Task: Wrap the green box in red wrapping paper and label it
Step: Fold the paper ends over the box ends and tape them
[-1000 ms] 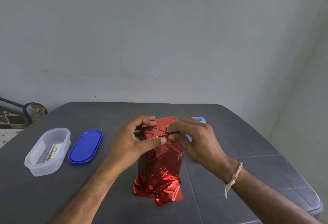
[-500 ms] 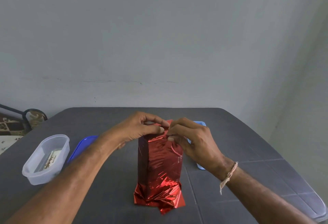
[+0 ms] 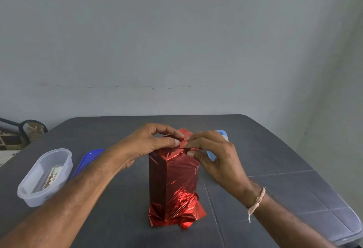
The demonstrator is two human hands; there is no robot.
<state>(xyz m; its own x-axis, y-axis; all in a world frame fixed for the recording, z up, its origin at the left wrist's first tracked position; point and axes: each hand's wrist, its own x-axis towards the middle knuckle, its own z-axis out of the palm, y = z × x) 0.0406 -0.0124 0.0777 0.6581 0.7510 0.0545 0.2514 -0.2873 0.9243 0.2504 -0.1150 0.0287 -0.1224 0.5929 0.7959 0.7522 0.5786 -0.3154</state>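
1. Green box (image 3: pixel 172 179): you cannot see any green, because the red wrapping paper (image 3: pixel 176 214) covers it all. It stands upright in the middle of the dark surface (image 3: pixel 275 188). It is tall and thin, so I think it could tip over easily.
2. The paper looks thin, shiny and slippery, and it crinkles. I think it will spring open if you let go. Hold it at the top fold, and steady the box by its sides.
3. The clear tub (image 3: pixel 45 177) on your left is open. A flat printed piece (image 3: pixel 52 177) lies inside, but I cannot tell what it is.
4. The blue lid (image 3: pixel 88 159) lies just beside the tub, partly hidden by your left arm.
5. Your left hand (image 3: pixel 145 145) has a tight grip: thumb and first finger pinch the paper fold on top of the box. Your right hand (image 3: pixel 218 157) pinches the same fold from the other side.
6. A light blue thing (image 3: pixel 222 137) peeks out behind your right hand. I cannot tell what it is.
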